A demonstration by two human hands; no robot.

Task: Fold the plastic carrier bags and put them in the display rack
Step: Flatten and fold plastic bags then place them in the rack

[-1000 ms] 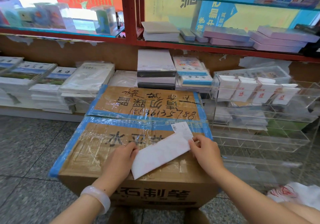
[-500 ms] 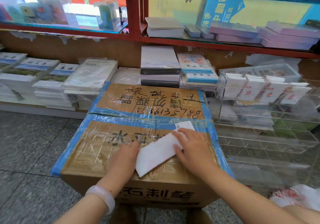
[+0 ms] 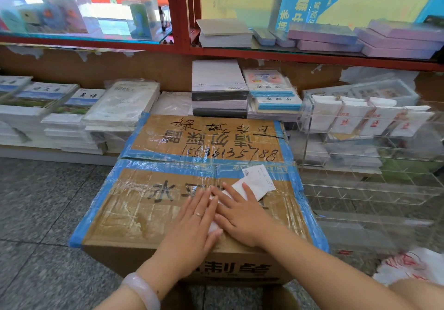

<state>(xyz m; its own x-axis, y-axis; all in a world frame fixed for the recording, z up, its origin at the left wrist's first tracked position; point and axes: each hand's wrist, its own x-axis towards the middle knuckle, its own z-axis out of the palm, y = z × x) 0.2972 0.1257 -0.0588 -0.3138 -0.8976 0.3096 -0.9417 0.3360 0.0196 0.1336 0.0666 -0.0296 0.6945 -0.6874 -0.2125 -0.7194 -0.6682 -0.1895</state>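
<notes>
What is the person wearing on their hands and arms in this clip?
Both forearms are bare, with no sleeves in view. The left hand has a thin ring on one finger and a pale, translucent bangle at the wrist. The right hand wears nothing visible.

The scene was bright and evenly lit, daylight pouring in from the upper left, where the glass shelf (image 3: 84, 38) was washed out to near white. Shadows were soft — only faint ones lay under the hands on the cardboard box (image 3: 149, 213). Clear tape on the box threw small glints. The wide lens bowed the shelves and floor (image 3: 36, 213) at the edges, and the corners were smeared — the acrylic rack (image 3: 374, 189) looked hazy.
</notes>
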